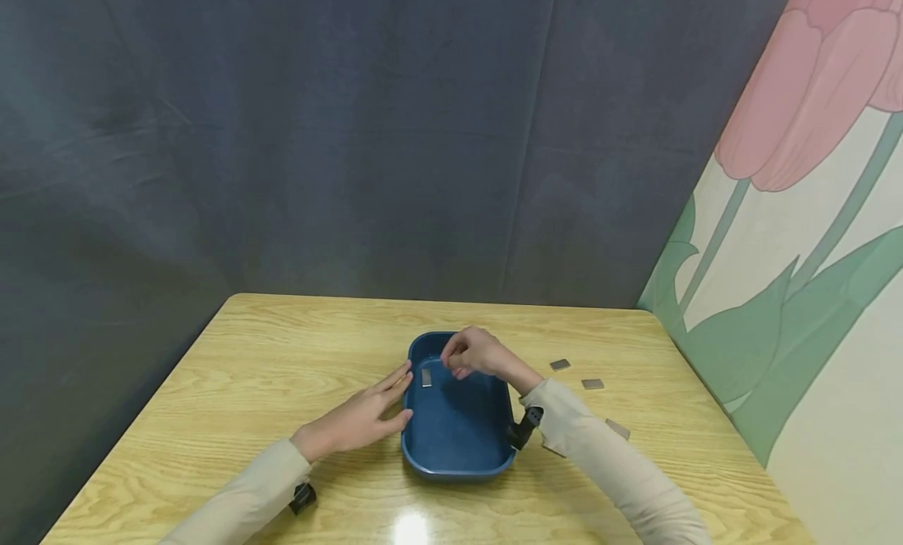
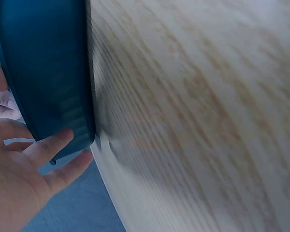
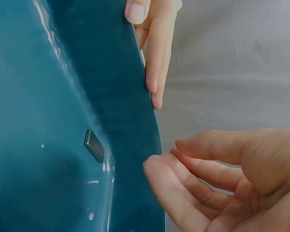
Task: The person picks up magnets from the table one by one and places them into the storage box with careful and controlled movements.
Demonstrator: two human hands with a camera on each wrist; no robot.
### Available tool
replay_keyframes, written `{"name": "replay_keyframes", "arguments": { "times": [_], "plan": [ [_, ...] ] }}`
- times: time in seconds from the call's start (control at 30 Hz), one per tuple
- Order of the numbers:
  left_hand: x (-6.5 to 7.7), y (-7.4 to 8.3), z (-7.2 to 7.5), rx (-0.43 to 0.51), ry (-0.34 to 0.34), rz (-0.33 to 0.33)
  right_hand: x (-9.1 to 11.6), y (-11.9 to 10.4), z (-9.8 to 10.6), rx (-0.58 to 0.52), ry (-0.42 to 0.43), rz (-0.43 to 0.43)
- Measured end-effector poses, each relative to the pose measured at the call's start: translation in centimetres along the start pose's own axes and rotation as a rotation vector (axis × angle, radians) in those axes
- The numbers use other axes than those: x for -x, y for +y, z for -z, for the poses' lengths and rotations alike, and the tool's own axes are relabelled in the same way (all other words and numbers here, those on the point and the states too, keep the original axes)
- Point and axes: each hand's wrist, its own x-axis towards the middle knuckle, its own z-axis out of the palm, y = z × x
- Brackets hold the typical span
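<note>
A: Anything in the way?
B: Right sleeve point(image 1: 600, 451), lower right, partly covers a flat piece point(image 1: 553, 449). Left hand point(image 1: 360, 419) has straight fingers on the blue bin point(image 1: 458, 443), lower centre; grey tile point(image 1: 426, 378) inside. Right hand point(image 1: 474, 352) above: narrow gap, nothing held.
A: Further back?
B: Loose tiles point(image 1: 592, 384) right, dark curtain point(image 1: 388, 137) up top.

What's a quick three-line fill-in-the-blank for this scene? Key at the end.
1. The hand touching the tray from outside is the person's ____ one.
2. Exactly ____ flat piece shows inside the tray.
3. In the head view, loose pieces lie on the table to the tray's ____.

Missing words: left; one; right.
</note>
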Motion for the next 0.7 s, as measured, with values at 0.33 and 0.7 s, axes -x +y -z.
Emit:
{"name": "replay_keyframes", "arguments": {
  "times": [0.33,0.7],
  "plan": [
    [-0.01,0.14,0.09,-0.012,-0.003,0.000,0.20,0.53,0.43,-0.001,0.007,-0.023],
    [0.01,0.27,0.12,-0.002,-0.013,0.008,0.48,0.97,0.75,-0.019,-0.013,0.007]
  ]
}}
